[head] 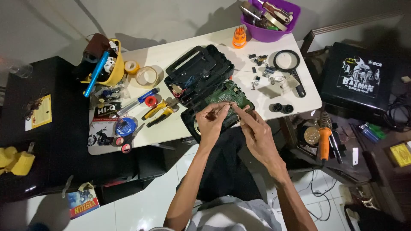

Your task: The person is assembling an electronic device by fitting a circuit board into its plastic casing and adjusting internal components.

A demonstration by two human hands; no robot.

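— Green circuit board [226, 96] sits at the near edge of the white table [201, 55], half out of a black plastic case [201, 72]. Why so close to the edge?

— Probably so both hands reach it without stretching. The left hand [212, 119] is curled, its thumb and forefinger pinched on something thin just above the board; it looks like a wire or a small lead, too fine to tell.

— And the right hand [256, 126]?

— Also closed in a pinch, fingertips meeting the left ones over the board's near side, as if both hold the same small piece steady.

— What about the loose bits further back?

— Small dark parts [259, 70] lie scattered beside a magnifying glass [287, 64], kept within sight, apart from the board. Yellow-handled pliers [157, 112] rest to the left, handles toward the person, near tape rolls [145, 75].

— The soldering iron [325, 137]?

— It sits on a lower surface to the right, well apart from the hands.
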